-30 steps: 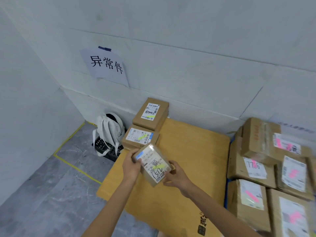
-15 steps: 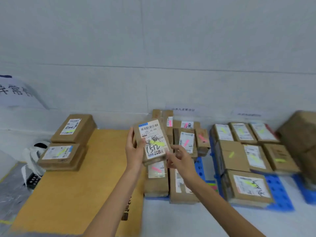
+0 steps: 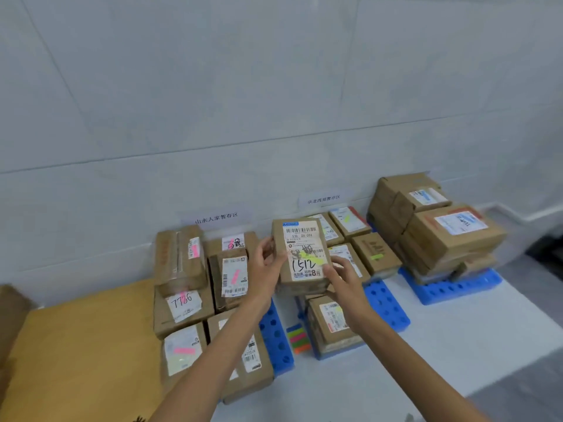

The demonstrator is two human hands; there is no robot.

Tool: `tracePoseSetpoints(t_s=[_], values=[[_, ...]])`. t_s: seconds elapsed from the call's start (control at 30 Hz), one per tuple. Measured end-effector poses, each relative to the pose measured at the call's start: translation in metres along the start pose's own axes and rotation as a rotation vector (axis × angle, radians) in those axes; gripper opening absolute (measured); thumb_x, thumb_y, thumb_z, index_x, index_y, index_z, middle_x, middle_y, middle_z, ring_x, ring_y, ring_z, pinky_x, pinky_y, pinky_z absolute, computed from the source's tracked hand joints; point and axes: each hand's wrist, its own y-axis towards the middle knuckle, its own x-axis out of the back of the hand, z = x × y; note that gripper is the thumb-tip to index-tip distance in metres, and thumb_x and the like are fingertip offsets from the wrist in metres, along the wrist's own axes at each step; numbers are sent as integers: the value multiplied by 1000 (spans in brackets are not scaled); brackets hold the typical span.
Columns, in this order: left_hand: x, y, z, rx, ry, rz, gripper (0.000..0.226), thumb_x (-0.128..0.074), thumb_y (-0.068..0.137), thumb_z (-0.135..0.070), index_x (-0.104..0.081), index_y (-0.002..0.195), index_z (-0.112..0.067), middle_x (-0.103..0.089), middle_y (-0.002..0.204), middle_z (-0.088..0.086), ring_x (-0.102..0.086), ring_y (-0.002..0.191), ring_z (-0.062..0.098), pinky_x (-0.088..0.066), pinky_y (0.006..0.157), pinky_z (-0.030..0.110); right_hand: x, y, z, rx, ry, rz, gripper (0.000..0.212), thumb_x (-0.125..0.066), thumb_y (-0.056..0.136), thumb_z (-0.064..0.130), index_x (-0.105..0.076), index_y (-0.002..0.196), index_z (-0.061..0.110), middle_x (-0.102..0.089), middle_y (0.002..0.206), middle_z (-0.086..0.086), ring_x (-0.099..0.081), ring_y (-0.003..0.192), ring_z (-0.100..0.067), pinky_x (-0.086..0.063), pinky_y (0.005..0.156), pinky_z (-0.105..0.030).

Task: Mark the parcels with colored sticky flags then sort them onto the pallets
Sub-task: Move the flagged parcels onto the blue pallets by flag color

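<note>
Both hands are up on one small parcel [image 3: 300, 254], label facing us, "1512" in marker, a yellow-green flag [image 3: 310, 257] stuck across the label. The left hand [image 3: 265, 263] wraps the parcel's left edge, fingers curled behind and thumb in front. The right hand [image 3: 344, 278] pinches the near right corner. The parcel is in the air, over the gap between two blue pallets.

The left pallet [image 3: 275, 339] carries pink-flagged boxes [image 3: 233, 277]. The right pallet [image 3: 385, 303] carries green-flagged boxes [image 3: 376, 254], with a paper sign [image 3: 323, 199] on the wall behind. Farther right stand bigger boxes [image 3: 451, 236]; we cannot tell their flags. A pad of flags [image 3: 299, 339] lies on the floor between the two pallets. A wooden board [image 3: 76, 345] lies at the far left.

We judge this parcel marked, so the step in hand is placing it. Its flag matches the right pallet, so we would go right, not left. Bare blue deck shows at that pallet's near right side, likely the easiest spot. We would set the parcel flat, label and flag up, square against its neighbours, with nothing overhanging. We would lower it with both hands and let the corner pinch go last, so it does not tip. The flag's loose end could catch and peel.
</note>
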Motion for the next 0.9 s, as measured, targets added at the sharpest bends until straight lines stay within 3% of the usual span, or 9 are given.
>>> tracePoseSetpoints(t_s=[0.1,0.27,0.37,0.43,0.57,0.63,0.7,0.9], values=[[-16,11,8,70,118,115,50,-57,92,-18,-39,138,-26,-52,127,1,-57,99,6,-48,69,16,20,13,-2,-28,-1,-69,25,-53,94,21,-50,118,19,-64,109,-5,-63,100,-21,-55,82,-38],[-33,24,30,163,202,164,52,-57,92,-17,-37,138,-29,-51,134,3,-51,116,16,-48,88,29,41,51,-12,-89,-81,-74,24,-51,94,22,-50,119,20,-64,113,-6,-63,99,-19,-54,86,-41],[-46,47,31,171,290,131,58,-58,91,-17,-33,143,-26,-44,142,3,-44,125,17,-42,99,33,45,88,-9,-117,-100,-33,27,-48,95,17,-47,122,15,-60,114,-6,-60,94,-15,-52,79,-35],[-57,61,30,180,332,111,60,-54,93,-13,-28,146,-23,-41,143,1,-41,126,16,-38,95,26,46,116,-10,-160,-123,13,29,-46,96,13,-44,124,17,-58,115,-6,-58,95,-15,-51,77,-32],[-76,102,29,208,392,17,50,-50,96,-13,-34,143,-21,-40,139,-3,-37,124,14,-30,97,25,42,179,-12,-174,-242,61,37,-47,95,14,-41,131,20,-54,127,-10,-53,113,-24,-46,98,-46],[-85,128,37,216,371,-51,43,-52,94,-10,-43,135,-18,-50,135,-2,-47,112,9,-38,95,24,40,210,-10,-151,-288,63,37,-47,95,15,-41,132,20,-53,129,-11,-53,115,-25,-45,99,-47],[-96,149,45,238,343,-105,40,-55,91,-8,-49,129,-17,-58,130,5,-55,110,14,-46,98,34,38,235,-8,-95,-372,80,39,-46,96,16,-41,135,16,-52,131,-11,-52,116,-25,-45,98,-44],[-107,177,67,292,305,-173,45,-49,91,-3,-46,135,-15,-55,131,3,-48,124,18,-36,92,23,35,274,-27,-52,-513,152,40,-40,98,14,-40,138,15,-53,130,-9,-53,106,-18,-47,90,-35]])
